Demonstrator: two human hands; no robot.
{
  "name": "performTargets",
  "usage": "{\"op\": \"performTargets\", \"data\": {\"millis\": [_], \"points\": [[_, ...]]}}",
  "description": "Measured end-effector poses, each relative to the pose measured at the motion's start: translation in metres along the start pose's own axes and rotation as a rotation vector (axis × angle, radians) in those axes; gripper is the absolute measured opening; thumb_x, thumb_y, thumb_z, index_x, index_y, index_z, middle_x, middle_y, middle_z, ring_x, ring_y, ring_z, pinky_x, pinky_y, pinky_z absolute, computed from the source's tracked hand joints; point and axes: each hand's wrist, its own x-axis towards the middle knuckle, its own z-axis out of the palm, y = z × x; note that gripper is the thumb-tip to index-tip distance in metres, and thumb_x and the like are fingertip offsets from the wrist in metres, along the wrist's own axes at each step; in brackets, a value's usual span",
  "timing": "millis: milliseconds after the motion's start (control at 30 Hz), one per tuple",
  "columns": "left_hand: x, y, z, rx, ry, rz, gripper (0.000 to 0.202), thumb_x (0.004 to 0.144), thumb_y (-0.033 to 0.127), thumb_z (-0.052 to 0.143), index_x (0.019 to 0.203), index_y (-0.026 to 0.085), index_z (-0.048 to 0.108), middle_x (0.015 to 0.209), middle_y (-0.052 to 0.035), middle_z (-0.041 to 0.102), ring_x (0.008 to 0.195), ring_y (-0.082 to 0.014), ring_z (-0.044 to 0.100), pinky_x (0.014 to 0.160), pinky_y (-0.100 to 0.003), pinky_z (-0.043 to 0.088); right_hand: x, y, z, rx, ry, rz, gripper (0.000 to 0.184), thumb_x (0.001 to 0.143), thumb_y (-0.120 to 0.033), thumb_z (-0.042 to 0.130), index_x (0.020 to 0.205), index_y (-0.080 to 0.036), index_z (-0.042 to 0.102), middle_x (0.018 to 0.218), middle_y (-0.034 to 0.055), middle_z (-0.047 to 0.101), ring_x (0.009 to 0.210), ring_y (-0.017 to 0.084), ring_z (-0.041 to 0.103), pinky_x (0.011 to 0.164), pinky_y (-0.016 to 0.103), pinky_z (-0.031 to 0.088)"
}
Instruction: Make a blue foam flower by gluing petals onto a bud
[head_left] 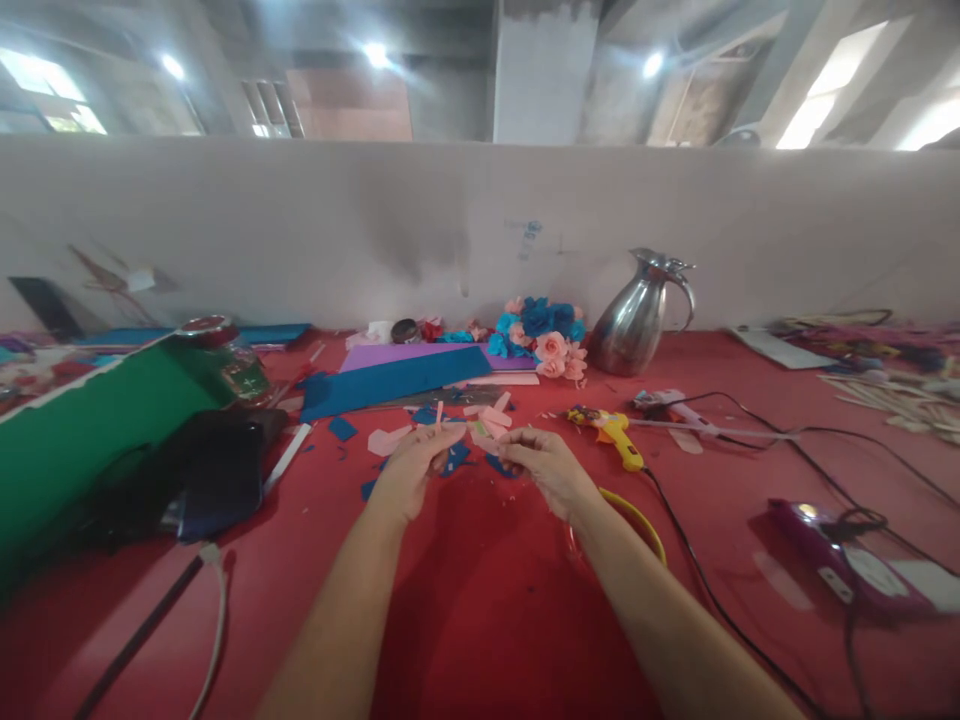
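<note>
My left hand [418, 462] is closed in a pinch above the red table, thumb pointing right; what it holds, if anything, is too small to make out. Facing it, my right hand [546, 462] pinches a small pale pink piece of paper [484, 440] between thumb and fingers. The hands are a short gap apart. Behind the fingertips lie pink paper pieces [496, 414], with a light green bit among them. Blue paper scraps [454, 459] are scattered beneath and around both hands.
A yellow glue gun [616, 436] lies right of my hands, its black cord trailing forward. A yellow-rimmed container [637, 520] sits partly under my right forearm. Behind are a blue strip [397, 382], paper flowers [551, 340] and a steel jug [637, 315]. A purple power strip [844, 560] lies right.
</note>
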Motion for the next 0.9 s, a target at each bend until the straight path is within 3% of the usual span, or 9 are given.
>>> {"op": "performTargets", "data": {"millis": [100, 267, 433, 533, 700, 900], "points": [[-0.002, -0.001, 0.001, 0.106, -0.025, 0.011, 0.027, 0.063, 0.039, 0.074, 0.078, 0.016, 0.075, 0.046, 0.0046, 0.044, 0.046, -0.0073, 0.032, 0.047, -0.024, 0.022, 0.000, -0.003, -0.001, -0.028, -0.010, -0.002, 0.015, 0.056, -0.027, 0.071, 0.066, -0.016, 0.066, 0.057, -0.0025, 0.060, 0.053, 0.009, 0.048, 0.055, 0.024, 0.034], [-0.001, -0.005, 0.001, 0.176, -0.014, -0.032, 0.025, 0.061, 0.037, 0.075, 0.074, 0.017, 0.073, 0.063, -0.0008, 0.062, 0.058, -0.0112, 0.049, 0.058, -0.025, 0.035, 0.000, -0.003, 0.000, -0.064, -0.030, 0.016, 0.014, 0.056, -0.027, 0.070, 0.064, -0.016, 0.066, 0.055, -0.0026, 0.058, 0.053, 0.009, 0.047, 0.055, 0.025, 0.033], [0.000, -0.006, 0.000, 0.245, 0.032, 0.017, 0.020, 0.061, 0.035, 0.074, 0.067, 0.016, 0.072, 0.059, 0.0011, 0.059, 0.056, -0.0101, 0.046, 0.057, -0.024, 0.033, 0.000, -0.003, 0.001, -0.038, -0.023, 0.031, 0.017, 0.055, -0.027, 0.073, 0.065, -0.016, 0.066, 0.056, -0.0024, 0.059, 0.054, 0.009, 0.047, 0.055, 0.024, 0.033], [0.000, -0.006, 0.003, 0.149, 0.028, 0.019, 0.020, 0.061, 0.035, 0.074, 0.068, 0.017, 0.072, 0.053, 0.0030, 0.056, 0.051, -0.0087, 0.042, 0.053, -0.024, 0.030, -0.001, 0.001, 0.005, 0.098, -0.022, 0.043, 0.023, 0.053, -0.029, 0.079, 0.067, -0.016, 0.065, 0.058, -0.0033, 0.058, 0.054, 0.008, 0.046, 0.054, 0.022, 0.033], [-0.002, -0.008, 0.015, -0.055, 0.135, -0.009, 0.022, 0.055, 0.032, 0.078, 0.066, 0.015, 0.071, 0.046, 0.0061, 0.049, 0.044, -0.0049, 0.031, 0.046, -0.023, 0.021, -0.003, 0.016, 0.016, 0.367, 0.008, 0.071, 0.029, 0.051, -0.028, 0.084, 0.071, -0.016, 0.067, 0.061, -0.0036, 0.060, 0.055, 0.007, 0.047, 0.055, 0.021, 0.037], [-0.007, -0.008, 0.026, -0.113, 0.108, -0.017, 0.017, 0.055, 0.027, 0.078, 0.064, 0.015, 0.070, 0.055, 0.0019, 0.060, 0.054, -0.0092, 0.048, 0.055, -0.024, 0.034, -0.002, 0.018, 0.018, 0.410, 0.097, -0.004, 0.026, 0.053, -0.031, 0.083, 0.070, -0.018, 0.068, 0.068, -0.0009, 0.065, 0.059, 0.010, 0.053, 0.058, 0.023, 0.041]]}}
